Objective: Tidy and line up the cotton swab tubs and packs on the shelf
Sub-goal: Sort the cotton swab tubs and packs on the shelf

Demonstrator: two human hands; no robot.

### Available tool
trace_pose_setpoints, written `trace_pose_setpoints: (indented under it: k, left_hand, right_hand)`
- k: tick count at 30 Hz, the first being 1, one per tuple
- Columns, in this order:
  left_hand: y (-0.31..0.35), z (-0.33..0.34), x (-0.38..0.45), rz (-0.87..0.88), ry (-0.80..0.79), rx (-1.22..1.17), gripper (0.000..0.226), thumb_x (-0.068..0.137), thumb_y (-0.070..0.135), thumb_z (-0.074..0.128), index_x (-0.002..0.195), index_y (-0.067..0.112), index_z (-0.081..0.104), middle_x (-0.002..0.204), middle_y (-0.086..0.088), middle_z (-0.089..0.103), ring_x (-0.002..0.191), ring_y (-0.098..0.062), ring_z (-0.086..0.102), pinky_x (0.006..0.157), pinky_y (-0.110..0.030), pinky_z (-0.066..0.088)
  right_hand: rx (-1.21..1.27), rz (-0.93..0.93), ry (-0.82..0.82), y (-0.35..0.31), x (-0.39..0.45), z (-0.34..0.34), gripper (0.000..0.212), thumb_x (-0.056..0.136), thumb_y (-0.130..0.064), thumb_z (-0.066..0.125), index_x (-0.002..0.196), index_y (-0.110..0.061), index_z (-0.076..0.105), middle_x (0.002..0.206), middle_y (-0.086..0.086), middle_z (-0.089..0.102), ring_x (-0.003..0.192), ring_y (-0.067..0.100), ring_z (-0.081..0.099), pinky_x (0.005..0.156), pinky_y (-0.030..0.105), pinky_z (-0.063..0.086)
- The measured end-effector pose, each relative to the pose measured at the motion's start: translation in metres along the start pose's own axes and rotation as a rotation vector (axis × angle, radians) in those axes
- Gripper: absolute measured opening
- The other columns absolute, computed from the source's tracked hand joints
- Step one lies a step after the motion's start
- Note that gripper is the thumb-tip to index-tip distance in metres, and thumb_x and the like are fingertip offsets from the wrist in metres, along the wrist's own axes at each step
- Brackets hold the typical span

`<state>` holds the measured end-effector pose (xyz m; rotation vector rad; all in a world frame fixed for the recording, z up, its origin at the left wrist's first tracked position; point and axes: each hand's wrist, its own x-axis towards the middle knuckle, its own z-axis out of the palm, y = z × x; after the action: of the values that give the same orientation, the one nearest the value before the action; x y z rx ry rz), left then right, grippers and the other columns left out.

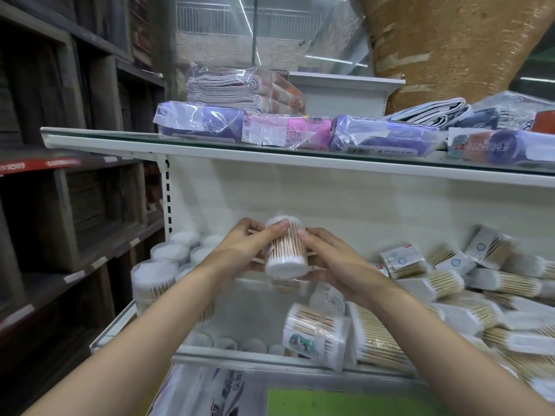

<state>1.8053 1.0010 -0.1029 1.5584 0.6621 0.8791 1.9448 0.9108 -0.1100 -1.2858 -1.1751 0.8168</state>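
While the cotton swab tub [286,250] is held above the shelf [141,313], left hand [240,246] and right hand [336,259] both gripping its sides, best stand it upright beside the upright tubs [168,265] at left; bare room lies just right of them, clear of the jumbled packs [450,283] and front lip
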Motion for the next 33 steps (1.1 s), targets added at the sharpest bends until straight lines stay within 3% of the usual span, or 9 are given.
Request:
trace_pose_setpoints:
  k: [4,7,9,11,14,19,22,26,33]
  left_hand:
    - [0.005,0.003,0.003,0.065,0.062,0.14,0.047,0.08,0.044,0.066,0.106,0.009,0.048,0.089,-0.007,0.062,0.066,-0.008,0.063,0.046,-0.016,0.049]
    - [0.01,0.001,0.002,0.07,-0.009,0.124,0.052,0.09,0.054,0.041,0.1,0.007,0.06,0.078,-0.008,0.065,0.061,-0.011,0.066,0.049,-0.017,0.052]
    - [0.012,-0.004,0.001,0.068,-0.044,0.014,0.055,0.097,0.048,0.031,0.091,0.003,0.063,0.074,-0.011,0.063,0.064,-0.017,0.065,0.052,-0.018,0.053]
    - [0.011,-0.011,0.001,0.082,-0.072,-0.14,0.045,0.1,0.034,0.034,0.088,0.0,0.061,0.076,-0.013,0.06,0.065,-0.017,0.062,0.059,-0.024,0.056]
    - [0.01,-0.023,0.003,0.073,-0.153,-0.181,0.04,0.098,0.029,0.041,0.112,-0.001,0.062,0.091,-0.013,0.064,0.077,-0.019,0.061,0.069,-0.028,0.057]
    - [0.01,-0.032,0.001,0.157,-0.181,-0.076,0.037,0.092,0.035,0.05,0.108,0.005,0.066,0.096,-0.009,0.07,0.082,-0.015,0.066,0.068,-0.022,0.055]
    - [0.012,-0.032,0.002,0.187,-0.117,-0.022,0.043,0.088,0.04,0.054,0.104,0.002,0.066,0.095,-0.01,0.07,0.077,-0.009,0.066,0.066,-0.02,0.055]
    - [0.012,-0.031,0.006,0.182,-0.073,-0.016,0.065,0.079,0.05,0.058,0.108,-0.008,0.059,0.096,-0.018,0.066,0.078,-0.015,0.063,0.071,-0.023,0.055]
    - [0.009,-0.037,0.011,0.16,-0.071,-0.018,0.079,0.065,0.057,0.059,0.106,-0.01,0.057,0.084,-0.008,0.062,0.065,-0.007,0.062,0.059,-0.017,0.054]
  right_hand:
    - [-0.152,-0.035,-0.019,-0.006,0.003,0.003,0.071,0.065,-0.064,0.066,0.12,-0.021,0.052,0.114,-0.002,0.065,0.106,0.013,0.064,0.091,0.048,0.053]
    - [-0.19,-0.03,-0.074,-0.008,0.005,0.009,0.059,0.072,-0.057,0.06,0.118,-0.02,0.055,0.112,0.003,0.068,0.101,0.017,0.066,0.093,0.042,0.052]
    - [-0.055,0.004,-0.106,-0.01,0.007,0.011,0.055,0.077,-0.047,0.057,0.119,-0.013,0.057,0.112,0.007,0.069,0.099,0.019,0.067,0.087,0.035,0.054]
    - [0.153,0.038,-0.15,-0.011,0.008,0.013,0.05,0.077,-0.041,0.055,0.117,-0.01,0.06,0.108,0.009,0.07,0.092,0.017,0.068,0.078,0.03,0.055]
    - [0.341,0.063,-0.141,-0.01,0.011,0.018,0.051,0.077,-0.037,0.053,0.118,-0.007,0.059,0.106,0.013,0.069,0.087,0.02,0.067,0.072,0.032,0.055]
    - [0.329,0.081,-0.136,-0.003,0.012,0.021,0.049,0.083,-0.038,0.048,0.122,-0.011,0.057,0.119,0.016,0.064,0.098,0.026,0.063,0.079,0.042,0.05]
    - [0.329,0.084,-0.104,0.001,0.013,0.021,0.044,0.08,-0.037,0.05,0.114,-0.011,0.061,0.109,0.014,0.068,0.095,0.027,0.064,0.085,0.046,0.046]
    - [0.37,0.098,-0.111,0.003,0.012,0.026,0.04,0.08,-0.034,0.05,0.109,-0.01,0.063,0.095,0.01,0.068,0.082,0.022,0.066,0.071,0.036,0.053]
    - [0.312,0.089,-0.101,0.003,0.013,0.032,0.04,0.079,-0.037,0.052,0.107,-0.012,0.065,0.096,0.01,0.07,0.085,0.021,0.066,0.076,0.039,0.05]
